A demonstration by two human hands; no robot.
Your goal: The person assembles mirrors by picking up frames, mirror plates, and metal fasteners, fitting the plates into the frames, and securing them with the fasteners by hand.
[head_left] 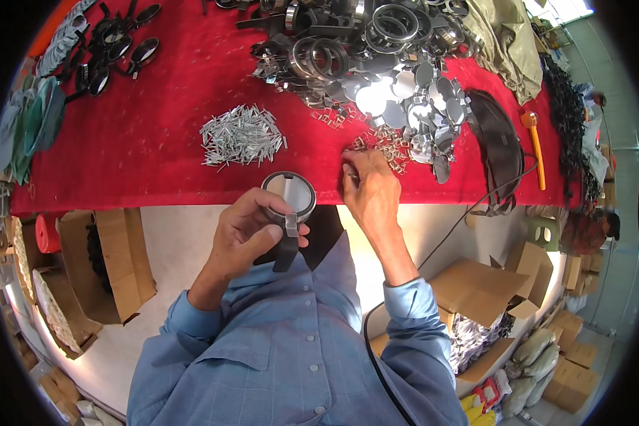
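My left hand (245,238) is closed around a round black-rimmed lid (289,190), held in front of the table's near edge. Its face is shiny like a mirror, and a silver metal piece joins it to a short black handle (286,254) pointing down. At the table's edge my right hand (373,186) has its fingers bent and drawn together, beside a pile of small copper-coloured clips (385,145). Whatever those fingertips hold is too small to tell. To the left, a heap of short silver pins (241,136) lies on the red cloth (149,135).
Shiny discs (405,85) and black rings (392,25) pile up at the back. Finished-looking black-handled pieces (117,50) lie far left. On the right are a black pouch (495,138), an orange-handled hammer (535,145) and a cable (447,231). Cardboard boxes (124,263) stand below.
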